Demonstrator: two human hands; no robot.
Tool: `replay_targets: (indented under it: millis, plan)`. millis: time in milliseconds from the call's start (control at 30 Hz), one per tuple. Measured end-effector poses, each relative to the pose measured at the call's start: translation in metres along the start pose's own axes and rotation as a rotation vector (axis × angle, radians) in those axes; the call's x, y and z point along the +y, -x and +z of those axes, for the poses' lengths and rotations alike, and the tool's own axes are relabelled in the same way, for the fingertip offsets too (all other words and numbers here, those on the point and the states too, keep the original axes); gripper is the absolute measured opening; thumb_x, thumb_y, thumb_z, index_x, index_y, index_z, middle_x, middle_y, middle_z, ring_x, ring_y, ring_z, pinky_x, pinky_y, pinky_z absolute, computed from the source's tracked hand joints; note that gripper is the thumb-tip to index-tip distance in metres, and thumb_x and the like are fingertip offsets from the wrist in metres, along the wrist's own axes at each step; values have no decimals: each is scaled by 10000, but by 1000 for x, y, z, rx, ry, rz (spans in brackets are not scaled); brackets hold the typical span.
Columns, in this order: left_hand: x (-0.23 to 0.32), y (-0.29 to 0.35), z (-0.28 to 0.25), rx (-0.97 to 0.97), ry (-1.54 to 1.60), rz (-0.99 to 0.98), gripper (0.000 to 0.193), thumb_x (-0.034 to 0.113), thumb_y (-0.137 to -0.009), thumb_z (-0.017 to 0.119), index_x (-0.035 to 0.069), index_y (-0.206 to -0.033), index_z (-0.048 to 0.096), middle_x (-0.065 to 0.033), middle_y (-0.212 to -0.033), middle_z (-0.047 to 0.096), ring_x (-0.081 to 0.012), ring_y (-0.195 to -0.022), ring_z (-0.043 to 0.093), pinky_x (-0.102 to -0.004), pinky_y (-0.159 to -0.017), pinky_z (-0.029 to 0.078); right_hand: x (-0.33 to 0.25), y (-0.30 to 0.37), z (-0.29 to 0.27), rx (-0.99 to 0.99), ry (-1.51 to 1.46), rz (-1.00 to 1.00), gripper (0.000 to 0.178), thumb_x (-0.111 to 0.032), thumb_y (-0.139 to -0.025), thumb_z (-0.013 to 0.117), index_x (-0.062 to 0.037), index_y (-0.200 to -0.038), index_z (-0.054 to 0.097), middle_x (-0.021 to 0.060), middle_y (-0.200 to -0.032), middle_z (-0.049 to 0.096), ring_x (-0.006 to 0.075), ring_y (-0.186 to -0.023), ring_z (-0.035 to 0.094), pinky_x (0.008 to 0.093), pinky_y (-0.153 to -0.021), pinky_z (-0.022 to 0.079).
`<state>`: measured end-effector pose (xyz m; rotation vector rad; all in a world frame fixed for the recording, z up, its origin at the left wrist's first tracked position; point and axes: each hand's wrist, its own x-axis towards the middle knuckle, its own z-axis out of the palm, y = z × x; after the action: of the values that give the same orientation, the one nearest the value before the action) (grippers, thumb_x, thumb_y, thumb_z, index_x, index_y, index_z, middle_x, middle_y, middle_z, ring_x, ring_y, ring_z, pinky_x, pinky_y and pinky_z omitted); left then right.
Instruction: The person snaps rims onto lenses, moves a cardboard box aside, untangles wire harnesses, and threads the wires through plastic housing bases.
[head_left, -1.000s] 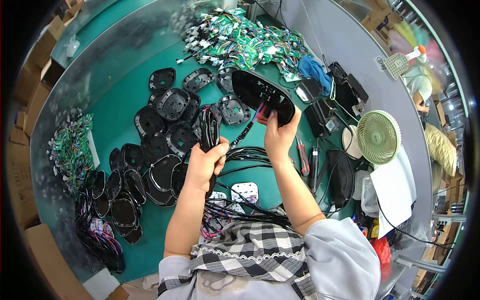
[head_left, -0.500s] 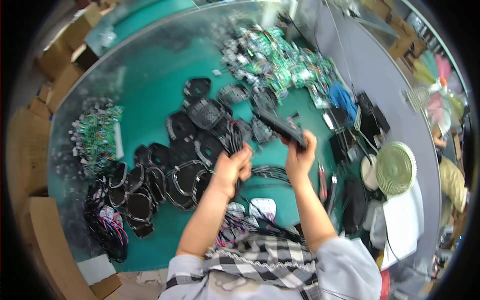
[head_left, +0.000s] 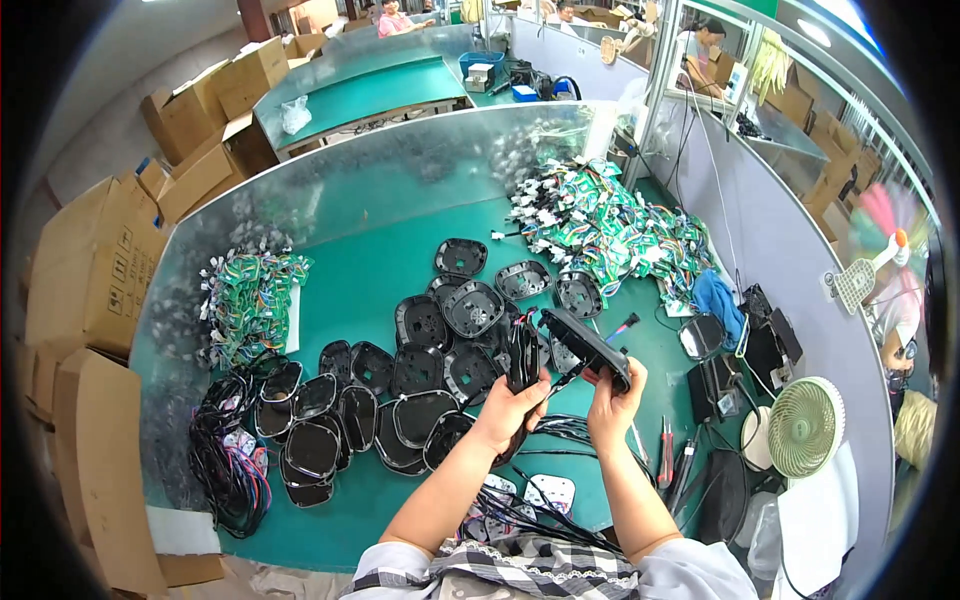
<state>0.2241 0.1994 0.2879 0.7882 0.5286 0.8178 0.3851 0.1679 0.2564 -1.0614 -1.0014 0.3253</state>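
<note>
My left hand (head_left: 510, 412) is closed around a folded bundle of black cable (head_left: 523, 352), whose upper end stands up above the fingers. In my right hand (head_left: 613, 405) is a black plastic housing (head_left: 583, 343), gripped at its near end and tilted. A short lead with a small connector (head_left: 628, 321) sticks out beside the housing. The two held things are close together over the table; whether the cable joins the housing I cannot tell. Left of my hands lie several rounded black plastic covers (head_left: 425, 415), some overlapping. More black cables (head_left: 563, 430) lie between my forearms.
A big pile of green circuit boards with wires (head_left: 625, 235) lies at the back right, a smaller one (head_left: 250, 305) at the left. Coiled cables (head_left: 230, 460) sit front left. At right are red-handled pliers (head_left: 666, 455), a green fan (head_left: 806, 428) and a blue cloth (head_left: 716, 303).
The view has tilted upward and sharpened, showing more of the room beyond the table. Both hands keep the same things, and the cable bundle and housing are now nearer each other.
</note>
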Motion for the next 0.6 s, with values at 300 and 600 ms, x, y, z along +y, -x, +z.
replay_targets:
  millis: [300,600]
  plan:
    - [23,-3,-2,147,-130,134,150,177,-873,632,59,-859,540,1,-609,504,-80,-457,436,-219,-401,323,-20,-5,13,-173,45,-324,400,142,-795,545,-33,-1133,423,196,-1233,535,277,-1135,542,365,-961,424]
    - [-4,18,-7,-39,24,-22,226,193,-841,674,49,-882,505,-15,-612,509,-85,-474,472,-204,-386,354,-14,25,-3,-156,213,-42,301,89,-903,434,-8,-1184,386,183,-1206,520,250,-1060,578,312,-829,521]
